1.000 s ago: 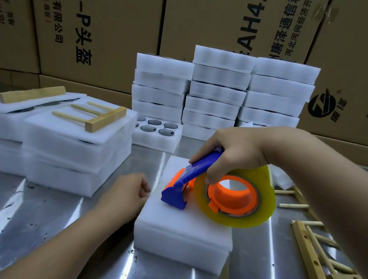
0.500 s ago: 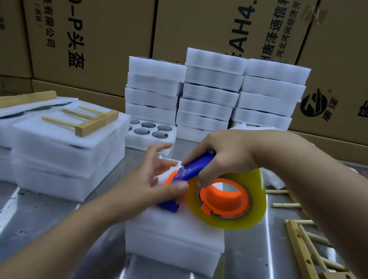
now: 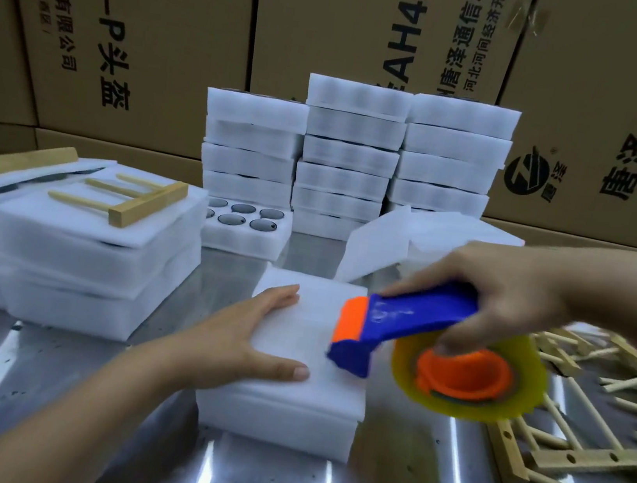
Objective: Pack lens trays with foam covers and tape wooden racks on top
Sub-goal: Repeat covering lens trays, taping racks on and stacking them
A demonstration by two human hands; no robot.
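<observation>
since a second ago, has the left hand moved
Yes. The left hand went from the table left of the foam pack rightward onto its top, where it lies flat.

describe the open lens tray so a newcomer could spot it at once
Find the three tall stacks of white foam against the cardboard boxes. At the foot of the leftmost stack, on the metal table, sits a low foam tray. It is the only foam piece left uncovered, so dark round lenses show in its pockets.
</observation>
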